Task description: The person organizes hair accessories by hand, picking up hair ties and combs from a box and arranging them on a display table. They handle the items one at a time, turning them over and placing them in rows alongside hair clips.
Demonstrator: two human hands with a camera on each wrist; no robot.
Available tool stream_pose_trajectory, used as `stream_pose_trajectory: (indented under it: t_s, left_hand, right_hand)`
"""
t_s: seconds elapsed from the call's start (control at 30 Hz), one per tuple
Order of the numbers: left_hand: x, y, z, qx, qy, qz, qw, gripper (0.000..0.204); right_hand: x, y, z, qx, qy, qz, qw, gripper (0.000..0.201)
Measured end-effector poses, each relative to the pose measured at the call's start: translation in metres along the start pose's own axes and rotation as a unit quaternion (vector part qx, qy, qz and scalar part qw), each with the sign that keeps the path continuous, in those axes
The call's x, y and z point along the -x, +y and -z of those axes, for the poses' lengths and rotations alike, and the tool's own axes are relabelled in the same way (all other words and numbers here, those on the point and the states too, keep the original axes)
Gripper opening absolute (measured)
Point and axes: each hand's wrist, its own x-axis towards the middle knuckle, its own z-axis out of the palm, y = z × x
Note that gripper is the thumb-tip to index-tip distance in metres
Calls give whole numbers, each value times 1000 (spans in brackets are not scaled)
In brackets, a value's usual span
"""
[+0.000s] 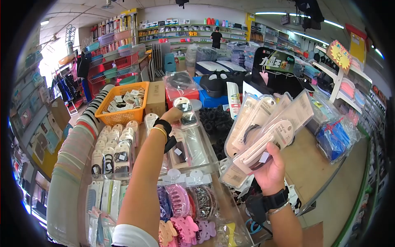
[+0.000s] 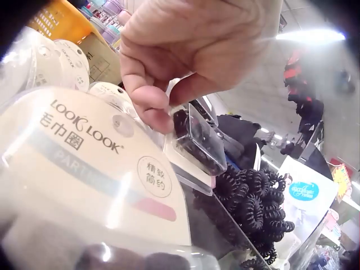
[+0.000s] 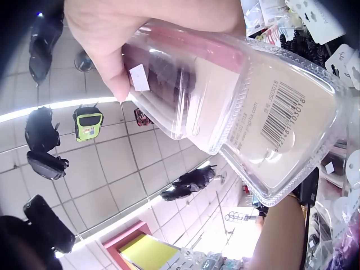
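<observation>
My left hand (image 1: 173, 115) reaches over the display shelf and pinches a clear blister pack of dark hair ties (image 1: 188, 117) by its upper edge. In the left wrist view, the thumb and fingertips (image 2: 153, 107) meet at that pack's clear plastic box (image 2: 198, 140). My right hand (image 1: 271, 172) grips a fanned stack of cream-backed blister packs (image 1: 263, 136), held up to the right of the shelf. From the right wrist view, the thumb (image 3: 114, 76) lies along the front pack, near a white price sticker (image 3: 139, 77); a barcode (image 3: 283, 115) shows on another pack's back.
An orange basket (image 1: 144, 99) of small packs stands at the back left of the shelf. Rows of hair-tie packs (image 1: 122, 155) line the left, with claw clips (image 1: 177, 200) in front. Black coil hair ties (image 1: 214, 123) lie between the hands. A person (image 1: 216, 38) stands far back.
</observation>
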Motion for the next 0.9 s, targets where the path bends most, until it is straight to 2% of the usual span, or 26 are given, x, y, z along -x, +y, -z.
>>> stream_pose_trajectory:
  t_s: [0.03, 0.1, 0.2, 0.23, 0.33, 0.37, 0.5, 0.57, 0.6, 0.67, 0.7, 0.77, 0.9]
  left_hand:
    - [-14, -8, -2, -1, 1, 2, 1000, 22]
    - [-35, -22, -7, -91, -20, -36, 995, 24]
    - [-11, -2, -23, -37, 11, -28, 999, 21]
    - [-8, 3, -26, -110, 22, -35, 993, 20]
    - [-4, 5, -30, -179, 58, -73, 979, 18]
    - [-18, -3, -32, -184, 52, -85, 978, 17]
    - [-14, -6, -26, -200, 59, -121, 971, 21]
    - [-14, -6, -24, -159, 8, -73, 985, 44]
    - [-11, -5, -23, -159, 9, -73, 984, 44]
    - [-5, -2, -21, -150, -23, -48, 987, 81]
    - [-3, -1, -21, -150, -22, -49, 987, 81]
    - [0, 2, -22, -210, -69, -38, 974, 108]
    - [-2, -5, -32, -267, -30, -86, 959, 117]
  right_hand:
    - [0, 0, -2, 5, -2, -1, 1000, 49]
    - [1, 0, -3, 1, -4, -10, 1000, 49]
    - [0, 0, 0, 4, -4, -24, 1000, 49]
    - [0, 1, 0, 2, 2, -21, 1000, 49]
    - [0, 1, -1, 5, 11, -11, 1000, 50]
    - [0, 1, -2, 7, 14, -5, 1000, 50]
    - [0, -1, -1, 2, 3, -7, 1000, 51]
    - [1, -3, 0, 7, -20, -23, 1000, 52]
    - [1, -3, -1, 7, -21, -22, 1000, 52]
    - [0, -3, -3, 2, -17, -21, 1000, 52]
    - [0, -3, -3, 2, -18, -20, 1000, 52]
    - [-1, -1, -1, 7, -14, -11, 1000, 52]
    - [-1, 1, 2, 17, -11, 0, 1000, 52]
